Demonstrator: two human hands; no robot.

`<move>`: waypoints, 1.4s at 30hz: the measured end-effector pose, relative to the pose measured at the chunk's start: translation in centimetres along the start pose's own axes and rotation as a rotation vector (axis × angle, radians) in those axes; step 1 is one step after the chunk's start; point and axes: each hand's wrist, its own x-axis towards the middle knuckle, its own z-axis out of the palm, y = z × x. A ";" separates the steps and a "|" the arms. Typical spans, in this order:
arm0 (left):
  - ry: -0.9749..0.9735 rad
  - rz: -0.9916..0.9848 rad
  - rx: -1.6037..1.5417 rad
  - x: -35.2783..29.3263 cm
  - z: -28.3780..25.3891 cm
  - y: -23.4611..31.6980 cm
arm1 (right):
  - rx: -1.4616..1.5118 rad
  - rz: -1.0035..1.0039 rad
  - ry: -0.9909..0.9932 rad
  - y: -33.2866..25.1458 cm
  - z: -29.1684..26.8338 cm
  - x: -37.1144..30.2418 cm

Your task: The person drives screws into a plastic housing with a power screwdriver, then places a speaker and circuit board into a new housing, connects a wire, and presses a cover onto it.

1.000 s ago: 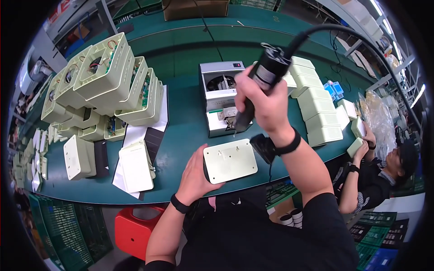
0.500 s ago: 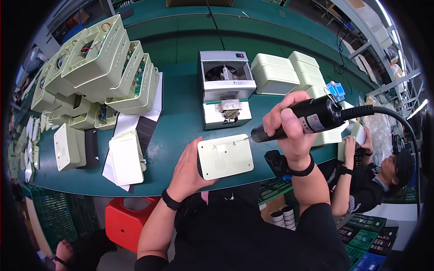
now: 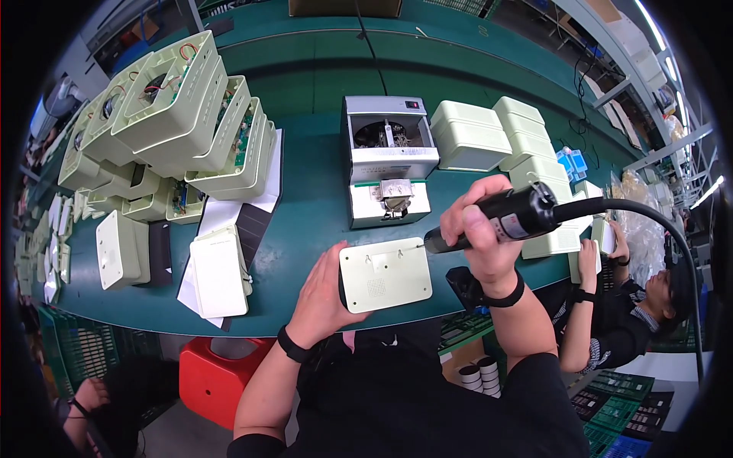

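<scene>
My left hand (image 3: 319, 290) grips the left edge of a pale green flat housing (image 3: 385, 273) lying near the front edge of the green table (image 3: 313, 221). My right hand (image 3: 479, 229) is wrapped around a black electric screwdriver (image 3: 504, 217) held almost level, its bit tip touching the housing's upper right corner. A black cable (image 3: 657, 221) runs from the tool off to the right. Both wrists wear black bands.
A grey screw-feeder machine (image 3: 388, 156) stands just behind the housing. Stacks of open pale green casings (image 3: 175, 122) fill the back left; closed ones (image 3: 500, 137) sit at the right. More covers (image 3: 217, 271) lie at the left. Another person (image 3: 618, 305) works at the right. A red stool (image 3: 210, 374) stands below.
My right hand swung the screwdriver from upright over the feeder machine down to nearly level, bringing its tip to the housing's upper right corner. My left hand stayed on the housing.
</scene>
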 end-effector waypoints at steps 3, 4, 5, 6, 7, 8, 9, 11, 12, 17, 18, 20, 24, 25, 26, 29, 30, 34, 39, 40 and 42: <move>-0.002 -0.006 -0.004 0.2 0.0 0.2 | -0.059 0.010 -0.007 1.1 -0.1 -0.3; -0.005 -0.009 -0.005 0.4 -0.1 0.3 | -0.055 0.008 -0.003 1.5 -0.1 -0.4; -0.009 -0.015 -0.005 0.5 -0.1 0.5 | -0.050 0.008 0.000 1.8 0.0 -0.5; -0.014 -0.021 -0.006 0.5 -0.2 0.5 | -0.045 0.009 0.004 2.0 0.0 -0.5; -0.015 -0.024 -0.010 0.5 -0.2 0.5 | -0.047 0.014 0.003 2.1 0.1 -0.5; -0.014 -0.021 -0.009 0.4 -0.2 0.5 | -0.020 0.033 0.017 2.0 0.2 -0.4; -0.012 -0.018 -0.008 0.4 -0.2 0.4 | 0.006 0.052 0.031 2.0 0.3 -0.4; -0.010 -0.016 -0.012 0.4 -0.3 0.4 | 0.029 0.073 0.044 2.0 0.3 -0.3; -0.011 -0.017 -0.011 0.4 -0.3 0.4 | 0.031 0.071 0.039 2.1 0.3 -0.3; -0.006 -0.011 -0.016 0.6 -0.4 0.6 | 0.014 0.063 0.011 2.2 0.4 -0.4; -0.003 -0.005 -0.019 0.6 -0.5 0.7 | 0.004 0.061 0.003 2.2 0.4 -0.4; -0.005 -0.018 -0.020 0.6 -0.5 0.7 | -0.020 0.071 -0.003 2.2 0.5 -0.2; -0.009 -0.025 0.005 0.6 -0.4 0.9 | -0.070 0.076 -0.005 0.6 0.6 0.6; -0.004 -0.016 0.033 0.4 -0.2 0.9 | -0.064 0.067 -0.005 -0.3 0.6 0.8; 0.001 -0.007 0.061 0.4 0.0 0.8 | -0.059 0.058 -0.004 -0.9 0.8 1.1; -0.007 0.021 0.032 1.1 0.9 1.0 | 0.096 -0.045 0.049 -2.4 2.4 2.9; -0.012 0.039 0.018 1.5 1.2 1.0 | 0.171 -0.100 0.078 -2.4 2.8 3.6; -0.011 0.021 0.021 2.2 2.2 1.2 | 0.006 -0.097 0.037 0.2 3.4 5.8; 0.002 0.000 -0.008 2.2 1.9 1.1 | 0.073 0.093 -0.011 -1.0 3.9 4.6; -0.007 0.007 -0.016 2.4 1.7 1.1 | 0.111 0.071 -0.051 -1.2 4.1 3.9; -0.026 0.023 -0.032 2.4 1.5 1.2 | 0.189 0.027 -0.129 -1.4 4.6 2.7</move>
